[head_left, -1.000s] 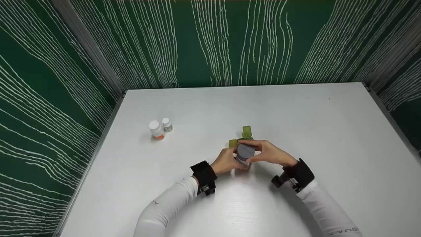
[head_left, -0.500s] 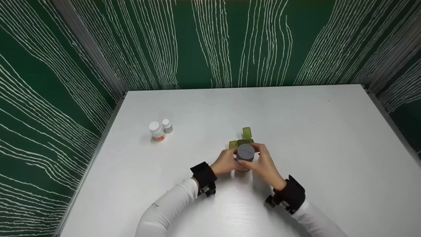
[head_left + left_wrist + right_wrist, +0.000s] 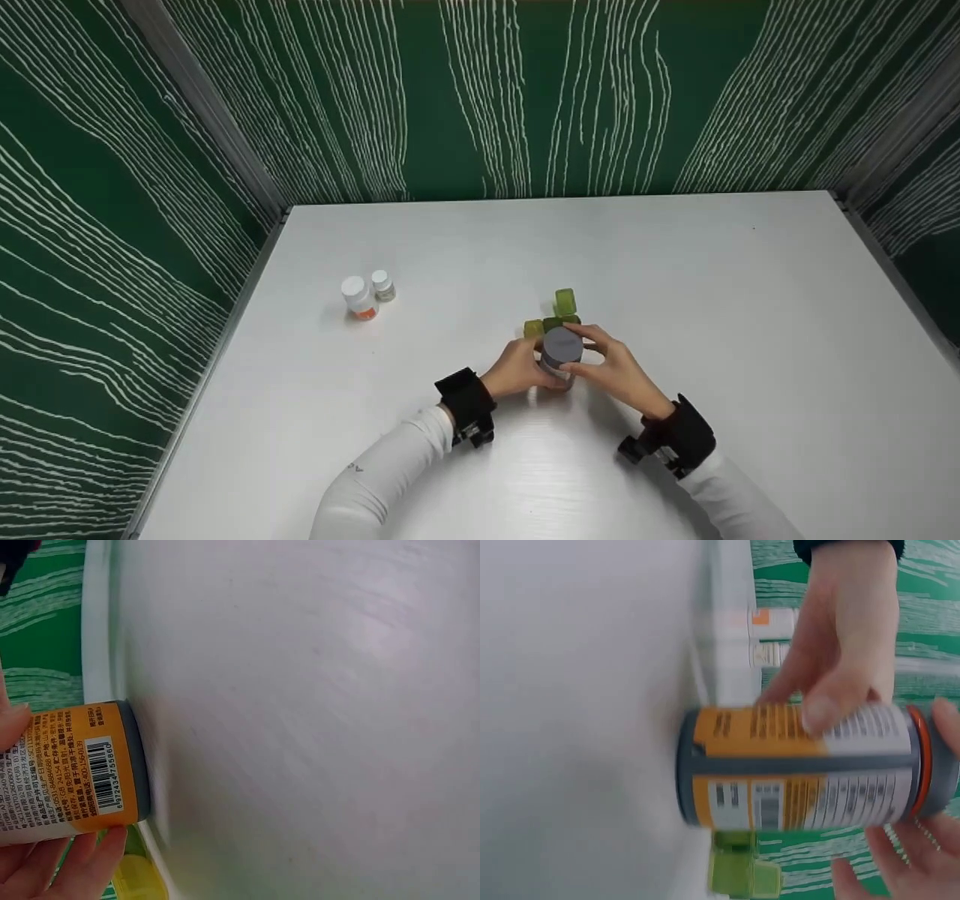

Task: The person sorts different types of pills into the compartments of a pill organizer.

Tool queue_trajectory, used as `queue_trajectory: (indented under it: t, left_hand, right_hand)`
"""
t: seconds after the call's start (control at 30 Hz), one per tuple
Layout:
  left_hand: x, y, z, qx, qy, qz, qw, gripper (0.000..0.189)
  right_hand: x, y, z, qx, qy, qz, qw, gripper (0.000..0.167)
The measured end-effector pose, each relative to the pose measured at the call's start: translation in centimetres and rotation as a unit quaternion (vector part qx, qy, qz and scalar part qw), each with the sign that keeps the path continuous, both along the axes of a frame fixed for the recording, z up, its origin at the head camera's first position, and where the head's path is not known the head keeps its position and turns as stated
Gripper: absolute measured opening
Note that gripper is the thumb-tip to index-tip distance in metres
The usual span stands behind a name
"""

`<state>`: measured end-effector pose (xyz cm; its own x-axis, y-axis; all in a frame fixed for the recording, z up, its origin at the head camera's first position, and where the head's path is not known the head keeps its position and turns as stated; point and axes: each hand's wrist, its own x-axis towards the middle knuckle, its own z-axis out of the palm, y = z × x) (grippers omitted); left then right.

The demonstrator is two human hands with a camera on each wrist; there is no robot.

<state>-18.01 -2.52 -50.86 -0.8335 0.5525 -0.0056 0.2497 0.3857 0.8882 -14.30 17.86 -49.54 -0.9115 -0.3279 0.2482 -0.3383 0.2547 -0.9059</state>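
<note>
A pill bottle with a grey lid point(image 3: 562, 345) stands upright before the person. My left hand point(image 3: 514, 369) grips its body from the left, with the thumb lying across the label in the right wrist view. Orange and white cover the label of the pill bottle point(image 3: 795, 765), and a barcode point(image 3: 103, 775) shows in the left wrist view. The right hand point(image 3: 621, 375) pinches the lid between thumb and fingers. An orange ring point(image 3: 920, 761) runs just below the lid. Right behind the bottle is a yellow-green, see-through pill box point(image 3: 533, 328) with a raised flap point(image 3: 565, 301), partly hidden by the bottle and hands.
Two white bottles stand close together at the left of the table: a larger one point(image 3: 359, 298) with an orange label patch and a smaller one point(image 3: 383, 286). The white table point(image 3: 675, 255) meets green, white-streaked walls point(image 3: 420, 97) at its back and sides.
The right hand has turned about the lid: its wrist swung toward the person, then partway back out to the right. The left hand and the bottle have stayed in place.
</note>
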Motion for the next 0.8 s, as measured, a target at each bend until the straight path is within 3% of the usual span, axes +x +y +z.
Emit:
queue_trajectory:
  t: [0.1, 0.2, 0.27, 0.33, 0.47, 0.6, 0.7, 0.8]
  left_hand:
    - [-0.1, 0.0, 0.0, -0.005, 0.0, -0.001, 1.0, 0.061]
    - [-0.1, 0.1, 0.0, -0.007, 0.003, 0.001, 1.0, 0.062]
    - [-0.1, 0.1, 0.0, -0.007, 0.006, 0.002, 1.0, 0.061]
    - [-0.1, 0.1, 0.0, -0.007, 0.009, 0.004, 0.9999, 0.06]
    - [-0.2, 0.1, -0.1, -0.008, 0.015, 0.004, 0.9998, 0.058]
    - [-0.1, 0.0, -0.1, -0.003, 0.022, 0.001, 0.9997, 0.06]
    - [-0.1, 0.1, -0.2, 0.001, 0.028, 0.004, 0.9996, 0.058]
    - [-0.2, 0.2, -0.1, 0.003, 0.023, 0.007, 0.9997, 0.056]
  right_hand:
    - [-0.7, 1.1, 0.2, 0.004, -0.031, 0.084, 0.996, 0.061]
    - [-1.2, 1.8, 0.4, 0.003, -0.083, 0.15, 0.9853, 0.066]
    - [-1.4, 1.9, 0.4, 0.0, -0.111, 0.172, 0.9789, 0.069]
    - [-1.5, 1.7, 0.4, -0.009, -0.129, 0.17, 0.977, 0.072]
    - [-1.0, 0.2, 0.1, -0.027, -0.119, 0.098, 0.9876, 0.077]
    - [0.1, -1.8, -0.7, -0.021, -0.051, -0.025, 0.9982, 0.081]
    - [0.9, -3.0, -1.1, -0.007, 0.003, -0.103, 0.9946, 0.08]
    - [1.3, -3.6, -1.2, -0.003, 0.027, -0.151, 0.9882, 0.074]
